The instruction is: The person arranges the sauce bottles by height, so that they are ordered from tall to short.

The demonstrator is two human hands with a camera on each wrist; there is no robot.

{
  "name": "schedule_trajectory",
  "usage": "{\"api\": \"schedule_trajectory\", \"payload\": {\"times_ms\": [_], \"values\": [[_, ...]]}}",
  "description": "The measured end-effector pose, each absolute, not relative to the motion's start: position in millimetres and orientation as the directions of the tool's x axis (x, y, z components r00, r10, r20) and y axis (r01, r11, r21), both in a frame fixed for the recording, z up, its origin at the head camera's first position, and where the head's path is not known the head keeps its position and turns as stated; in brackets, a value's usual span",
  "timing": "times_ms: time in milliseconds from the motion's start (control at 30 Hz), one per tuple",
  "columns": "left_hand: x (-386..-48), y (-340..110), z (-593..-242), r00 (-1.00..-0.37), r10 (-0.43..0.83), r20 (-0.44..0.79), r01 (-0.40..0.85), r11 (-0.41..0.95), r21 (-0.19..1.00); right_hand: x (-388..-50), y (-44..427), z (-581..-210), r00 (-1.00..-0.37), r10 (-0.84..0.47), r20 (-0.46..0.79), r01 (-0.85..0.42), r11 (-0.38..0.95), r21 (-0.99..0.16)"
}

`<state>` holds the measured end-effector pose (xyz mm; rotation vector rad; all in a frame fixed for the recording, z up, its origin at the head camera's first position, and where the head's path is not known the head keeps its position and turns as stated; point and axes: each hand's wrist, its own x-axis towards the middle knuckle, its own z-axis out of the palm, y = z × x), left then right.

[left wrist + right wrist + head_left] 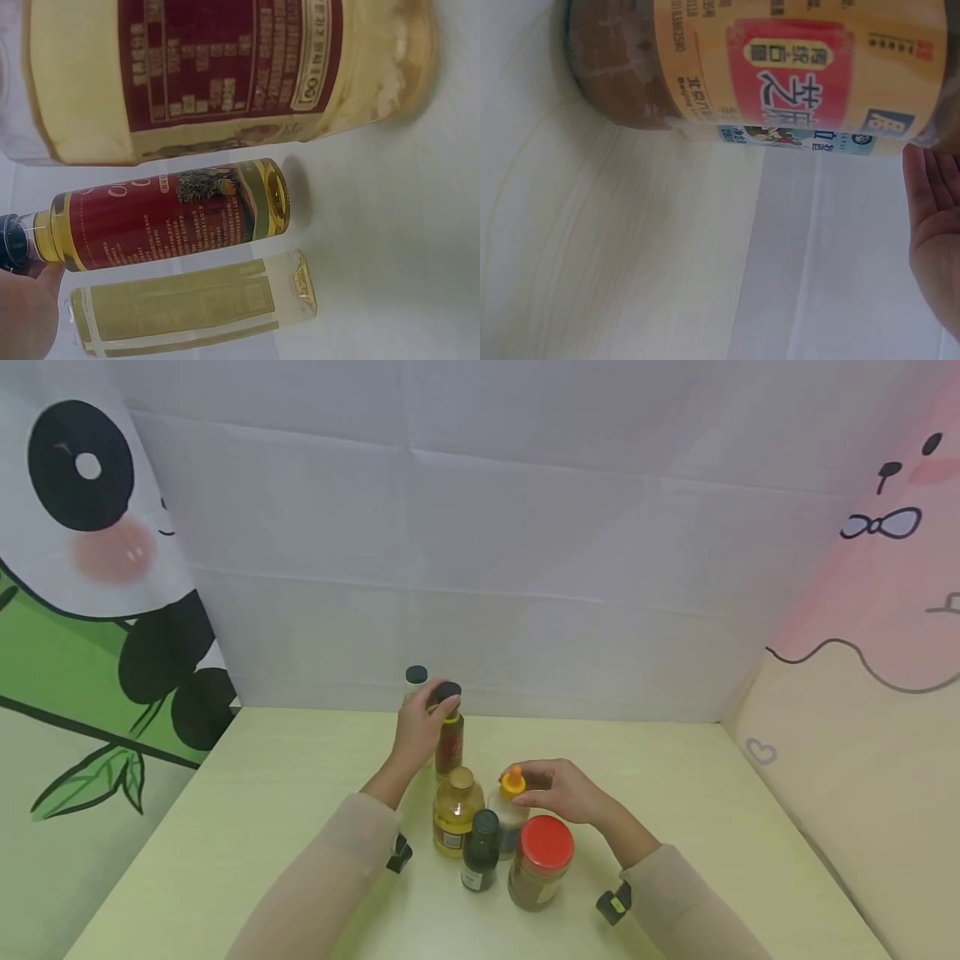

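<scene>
Six containers bunched up on the table (300,760), all upright, so I'd call the grouping pretty far along. Neither hand is free though: left hand (415,735) is pinching the red-label bottle (450,747) up top near the back, right hand (564,789) has thumb and fingers round the top of the squeeze bottle (508,816) mid-cluster. Letting go of those two looks like what's left, imo. Both point cap up, long axis vertical, not noticeably tilted; can't tell if the red-label one's base touches down. Nobody's holding the red-lidded jar (536,878) in front.
</scene>
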<state>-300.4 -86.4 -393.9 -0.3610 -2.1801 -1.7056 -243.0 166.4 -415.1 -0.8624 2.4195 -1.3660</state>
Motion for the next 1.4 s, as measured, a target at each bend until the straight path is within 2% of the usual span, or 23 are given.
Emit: {"api": "schedule_trajectory", "payload": {"times_ms": [133,467,867,1133,1400], "values": [[-303.4,-84.3,-392.8,-0.898,-0.004,0.44,0.429,0.217,0.877,-243.2,165.7,-415.2,-0.796,-0.6,0.084,-0.379,0.384,-0.842],[-312.1,-78.5,-395.0,-0.902,-0.022,0.431,0.401,0.329,0.855,-243.6,166.6,-416.5,-0.811,-0.581,0.07,-0.362,0.405,-0.84],[-316.9,-73.7,-399.8,-0.913,-0.004,0.409,0.382,0.349,0.856,-242.0,164.6,-414.7,-0.816,-0.574,0.068,-0.366,0.422,-0.83],[-319.7,-75.1,-402.8,-0.898,0.0,0.44,0.404,0.394,0.826,-241.6,162.7,-413.9,-0.807,-0.585,0.081,-0.384,0.415,-0.825],[-320.2,-74.7,-405.3,-0.923,-0.004,0.384,0.35,0.401,0.846,-240.3,164.4,-414.6,-0.797,-0.596,0.095,-0.396,0.397,-0.828]]}}
